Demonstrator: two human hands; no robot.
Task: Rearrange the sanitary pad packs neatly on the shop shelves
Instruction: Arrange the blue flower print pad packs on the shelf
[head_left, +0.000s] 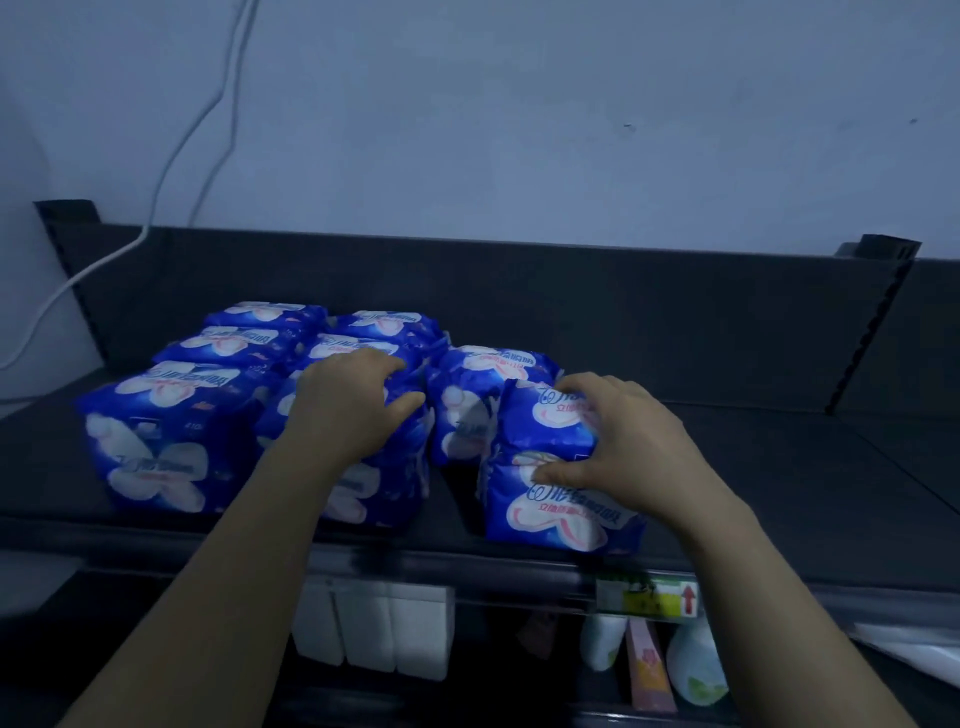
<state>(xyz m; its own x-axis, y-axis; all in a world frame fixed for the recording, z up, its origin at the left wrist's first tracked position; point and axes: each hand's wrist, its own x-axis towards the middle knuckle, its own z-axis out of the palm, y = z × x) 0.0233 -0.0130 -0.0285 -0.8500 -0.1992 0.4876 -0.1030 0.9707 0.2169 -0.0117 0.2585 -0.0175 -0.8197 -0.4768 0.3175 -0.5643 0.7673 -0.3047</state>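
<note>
Top shelf (779, 467), dark, dim light. Blue sanitary pad packs (244, 343) stand in three columns running front to back; the left and middle columns are deep, the right one only two packs.

Right hand (618, 441) grips the right front pack (561, 514): thumb pressed on its front face, fingers curled over the top edge. This pack sits nearer the shelf lip than its neighbours and is turned slightly, with a gap between it and the middle column.

Left hand (353, 400) is curled over the top of the middle front pack (379, 493), thumb to its right side, apparently steadying it.

Step in hand, as I judge it: squaring up the right column.

Next move likely calls for sliding the right front pack back and leftward until it touches the rear right pack (467, 405) and lines up flush with the front row. The soft wrappers may buckle if squeezed.
</note>
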